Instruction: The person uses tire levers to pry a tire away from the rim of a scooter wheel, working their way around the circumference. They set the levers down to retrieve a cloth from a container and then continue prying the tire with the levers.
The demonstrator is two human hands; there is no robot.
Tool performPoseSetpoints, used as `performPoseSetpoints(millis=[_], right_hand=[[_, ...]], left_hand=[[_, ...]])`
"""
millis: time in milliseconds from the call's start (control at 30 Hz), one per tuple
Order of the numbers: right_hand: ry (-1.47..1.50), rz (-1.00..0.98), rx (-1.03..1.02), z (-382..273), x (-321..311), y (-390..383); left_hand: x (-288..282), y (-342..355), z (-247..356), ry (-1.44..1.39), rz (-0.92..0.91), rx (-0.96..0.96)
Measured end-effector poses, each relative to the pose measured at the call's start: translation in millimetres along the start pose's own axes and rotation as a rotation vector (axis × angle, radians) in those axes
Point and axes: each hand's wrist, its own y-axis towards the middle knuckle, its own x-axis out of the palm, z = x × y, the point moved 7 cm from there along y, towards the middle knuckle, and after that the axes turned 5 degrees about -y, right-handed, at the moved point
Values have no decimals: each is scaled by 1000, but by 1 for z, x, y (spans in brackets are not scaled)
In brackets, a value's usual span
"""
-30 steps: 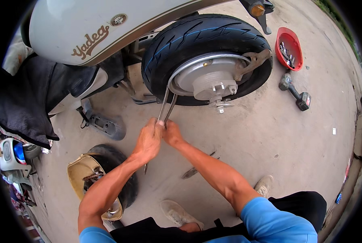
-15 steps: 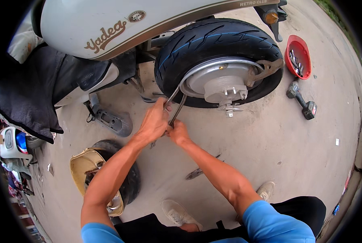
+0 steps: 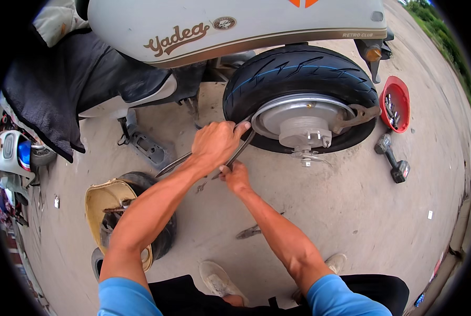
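Observation:
A black tyre [image 3: 298,63] on a silver hub [image 3: 304,124] sits under the white scooter body [image 3: 267,21], with a rusty bracket [image 3: 364,116] at its right. My left hand [image 3: 217,142] is closed round a steel lever [image 3: 169,167] that reaches toward the rim's lower left. My right hand [image 3: 235,176], lower and nearer me, is closed on a second steel lever [image 3: 243,147] that slants up to the wheel. The levers' tips at the tyre are partly hidden.
A red bowl of metal tools [image 3: 404,110] and a cordless power tool [image 3: 390,158] lie right. A tan bin [image 3: 96,205] stands by an old tyre [image 3: 164,231]. A grey plastic part [image 3: 148,150], a dark tool [image 3: 246,231] and another scooter [image 3: 11,152] are also in view.
My left hand has moved up and right toward the rim, swinging its lever to a flatter slant. The levers have spread apart. The view has shifted, with the scooter lower and further right.

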Motion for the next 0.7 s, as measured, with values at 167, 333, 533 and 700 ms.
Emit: performPoseSetpoints(millis=[167,333,533,700], right_hand=[[-408,69,-156,-7,-2,4],[204,-8,-224,6,9,15],[40,-21,-39,17,7,17],[-239,-58,-59,-1,-2,13]], left_hand=[[19,-13,1,-242,-94,-94],[56,-41,-1,-1157,-258,-555],[-11,-15,8,-371,-60,84],[-25,-10,26,-76,98,300]])
